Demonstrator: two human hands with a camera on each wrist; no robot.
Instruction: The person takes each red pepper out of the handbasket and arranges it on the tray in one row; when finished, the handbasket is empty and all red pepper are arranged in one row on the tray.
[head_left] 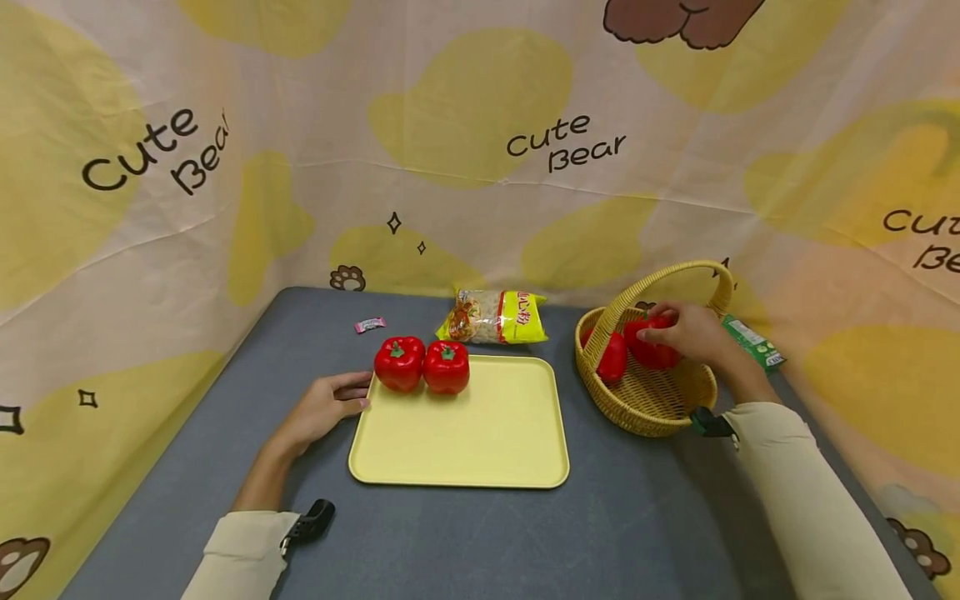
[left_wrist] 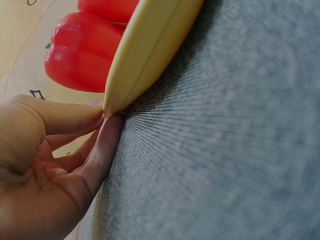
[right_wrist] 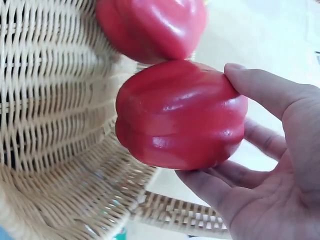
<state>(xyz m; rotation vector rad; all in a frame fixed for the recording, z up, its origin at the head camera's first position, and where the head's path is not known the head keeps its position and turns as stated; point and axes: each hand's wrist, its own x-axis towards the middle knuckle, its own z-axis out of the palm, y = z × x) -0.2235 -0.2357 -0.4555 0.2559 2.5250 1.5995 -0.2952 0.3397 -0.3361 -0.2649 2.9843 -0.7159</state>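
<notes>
My right hand (head_left: 693, 333) grips a red bell pepper (right_wrist: 180, 117) inside the wicker basket (head_left: 645, 423), thumb on one side and fingers curled round the other. Beside it in the basket lies another red bell pepper (head_left: 613, 358). At the left edge of the pale yellow tray (head_left: 465, 437), my left hand (head_left: 326, 408) pinches the rim between thumb and fingers, as the left wrist view shows. Two red bell peppers with green stems, one on the left (head_left: 400, 364) and one on the right (head_left: 447, 371), sit side by side in the tray's back left corner.
A yellow and clear food packet (head_left: 495, 317) lies behind the tray. Farther left is a small pink wrapped candy (head_left: 370, 325). Behind the basket's right side rests a green packet (head_left: 753, 342). The basket's tall handle (head_left: 626, 292) arches over its opening. Printed cloth (head_left: 465, 167) hangs behind the grey table.
</notes>
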